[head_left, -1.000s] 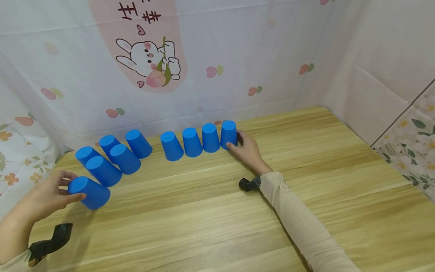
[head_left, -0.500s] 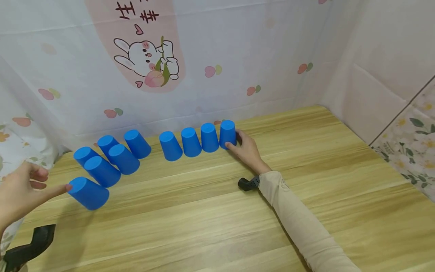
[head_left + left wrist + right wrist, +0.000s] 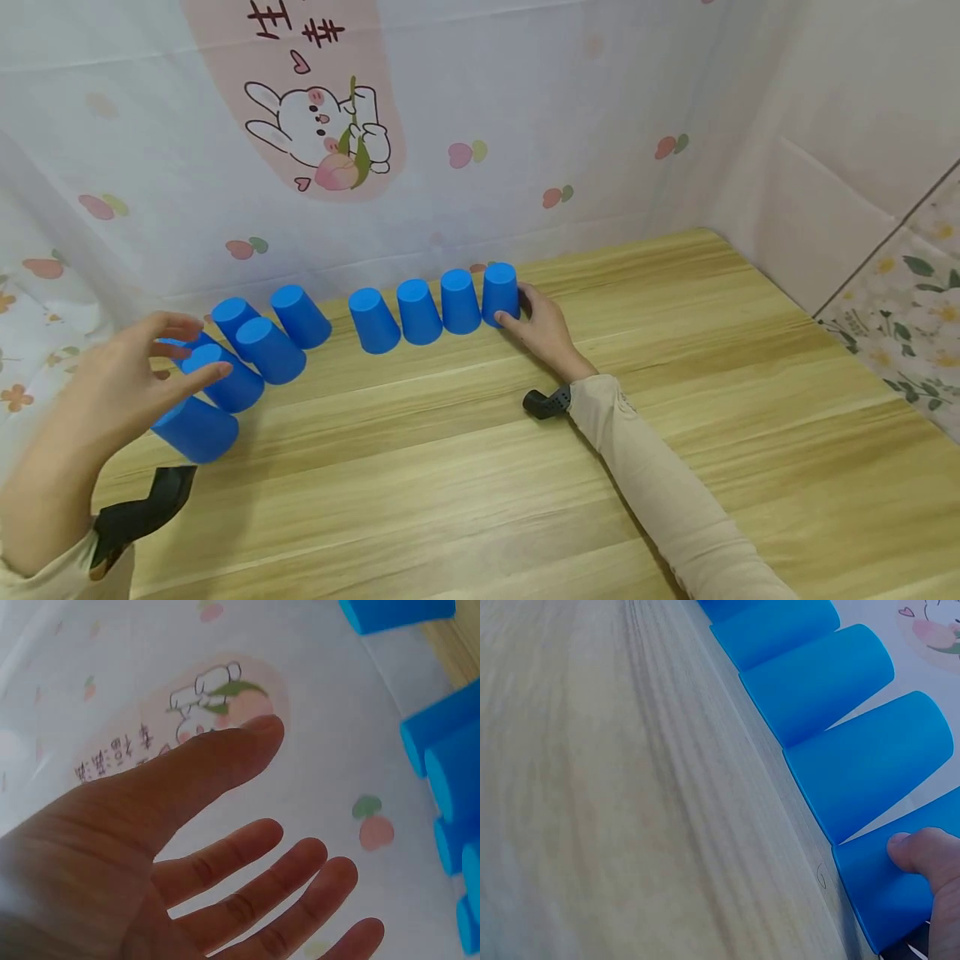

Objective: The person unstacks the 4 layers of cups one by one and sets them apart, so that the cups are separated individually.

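Upside-down blue plastic cups stand on the wooden table in the head view. At the far right end of a row, my right hand (image 3: 547, 329) holds a blue cup (image 3: 500, 287), thumb on its near side. In the right wrist view, that thumb lies against the cup (image 3: 877, 900). My left hand (image 3: 120, 387) hovers around the left group with fingers spread and nothing between them. It partly covers the front-left cup (image 3: 202, 433) and the cup behind it (image 3: 238, 390). The left wrist view also shows the hand (image 3: 112, 855) apart from the cups.
Beside the held cup stand several more in a row, such as this blue cup (image 3: 461, 304). A gap separates them from the left group's rear cup (image 3: 302, 318). A printed cloth (image 3: 480, 100) hangs behind the wooden table (image 3: 465, 467).
My left hand let go of the front-left cup, drew back to the left, then came up and right over the left group. The right hand keeps its hold on the end cup.
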### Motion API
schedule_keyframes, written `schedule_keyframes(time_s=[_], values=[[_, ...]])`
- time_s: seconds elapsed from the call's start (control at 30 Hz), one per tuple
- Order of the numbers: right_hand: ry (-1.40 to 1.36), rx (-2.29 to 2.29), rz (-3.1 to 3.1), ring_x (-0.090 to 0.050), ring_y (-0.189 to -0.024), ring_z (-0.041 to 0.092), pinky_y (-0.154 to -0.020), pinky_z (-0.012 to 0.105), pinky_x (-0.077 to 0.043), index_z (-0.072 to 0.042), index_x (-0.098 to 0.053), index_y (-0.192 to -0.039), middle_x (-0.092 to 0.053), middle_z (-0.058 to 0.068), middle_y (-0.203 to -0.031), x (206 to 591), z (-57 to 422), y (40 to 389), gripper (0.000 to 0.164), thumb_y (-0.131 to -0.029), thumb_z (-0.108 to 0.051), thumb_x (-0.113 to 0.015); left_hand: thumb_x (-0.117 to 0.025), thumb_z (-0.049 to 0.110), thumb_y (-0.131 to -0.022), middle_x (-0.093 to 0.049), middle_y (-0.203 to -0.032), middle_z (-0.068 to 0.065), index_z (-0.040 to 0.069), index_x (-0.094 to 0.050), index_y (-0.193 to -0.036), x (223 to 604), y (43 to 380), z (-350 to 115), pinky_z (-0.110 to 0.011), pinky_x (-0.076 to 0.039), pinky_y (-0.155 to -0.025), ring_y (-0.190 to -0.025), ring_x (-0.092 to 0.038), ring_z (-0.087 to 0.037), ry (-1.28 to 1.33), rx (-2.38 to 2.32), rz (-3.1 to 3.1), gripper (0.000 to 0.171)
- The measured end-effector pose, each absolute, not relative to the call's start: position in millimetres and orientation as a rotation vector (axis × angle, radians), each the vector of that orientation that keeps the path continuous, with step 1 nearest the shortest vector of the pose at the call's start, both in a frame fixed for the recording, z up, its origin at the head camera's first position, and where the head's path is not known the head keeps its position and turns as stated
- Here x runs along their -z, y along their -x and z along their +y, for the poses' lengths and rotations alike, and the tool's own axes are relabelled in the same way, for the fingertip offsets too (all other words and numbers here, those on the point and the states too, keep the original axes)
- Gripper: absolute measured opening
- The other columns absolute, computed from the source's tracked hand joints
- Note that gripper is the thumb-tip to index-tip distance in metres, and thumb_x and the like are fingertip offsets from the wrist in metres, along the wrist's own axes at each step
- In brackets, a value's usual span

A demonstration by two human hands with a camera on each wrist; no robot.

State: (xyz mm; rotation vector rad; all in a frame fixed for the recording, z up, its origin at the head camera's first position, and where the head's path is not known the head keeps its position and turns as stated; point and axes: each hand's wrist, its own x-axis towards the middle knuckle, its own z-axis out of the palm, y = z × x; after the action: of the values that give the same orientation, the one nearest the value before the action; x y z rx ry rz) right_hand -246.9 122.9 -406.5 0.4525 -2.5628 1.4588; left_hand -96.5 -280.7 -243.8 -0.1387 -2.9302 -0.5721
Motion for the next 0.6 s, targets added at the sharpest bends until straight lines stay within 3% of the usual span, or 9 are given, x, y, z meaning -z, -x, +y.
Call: schedule_keyframes(time_s=[0.33,0.43,0.57,0.6], values=[[-0.436,-1.463,-2.570,-0.045,-0.124,0.031,-0.102,0.040,-0.037,0.003,-0.040,-0.136,-0.046,0.020,-0.135,406,122,248,0.060,-0.088,-0.022,-0.065,-0.069,0.026,-0.085,-0.055,-0.115,-0.027,-0.006,-0.050,-0.118,256,121,-246,-0.056,-0.049,-0.072,-0.095,-0.058,-0.043,0.383,0.678,-2.908,0.049],[-0.432,-1.467,-2.571,-0.045,-0.124,0.030,-0.102,0.039,-0.037,0.003,-0.040,-0.136,-0.046,0.020,-0.135,406,122,247,0.060,-0.088,-0.022,-0.065,-0.070,0.022,-0.085,-0.055,-0.115,-0.027,-0.007,-0.050,-0.118,260,127,-237,-0.064,-0.029,-0.096,-0.095,-0.058,-0.045,0.425,0.713,-2.894,0.048],[-0.442,-1.467,-2.560,-0.045,-0.123,0.031,-0.102,0.039,-0.037,0.004,-0.040,-0.135,-0.047,0.020,-0.134,406,122,247,0.059,-0.088,-0.022,-0.065,-0.068,0.023,-0.086,-0.054,-0.116,-0.026,-0.006,-0.050,-0.117,263,133,-228,-0.063,-0.027,-0.098,-0.098,-0.056,-0.043,0.424,0.751,-2.911,0.047],[-0.446,-1.469,-2.557,-0.045,-0.123,0.031,-0.102,0.040,-0.037,0.004,-0.040,-0.135,-0.047,0.021,-0.134,406,122,247,0.059,-0.088,-0.021,-0.065,-0.068,0.025,-0.087,-0.054,-0.116,-0.025,-0.006,-0.050,-0.118,263,134,-225,-0.060,-0.035,-0.093,-0.100,-0.056,-0.043,0.417,0.757,-2.920,0.047]])
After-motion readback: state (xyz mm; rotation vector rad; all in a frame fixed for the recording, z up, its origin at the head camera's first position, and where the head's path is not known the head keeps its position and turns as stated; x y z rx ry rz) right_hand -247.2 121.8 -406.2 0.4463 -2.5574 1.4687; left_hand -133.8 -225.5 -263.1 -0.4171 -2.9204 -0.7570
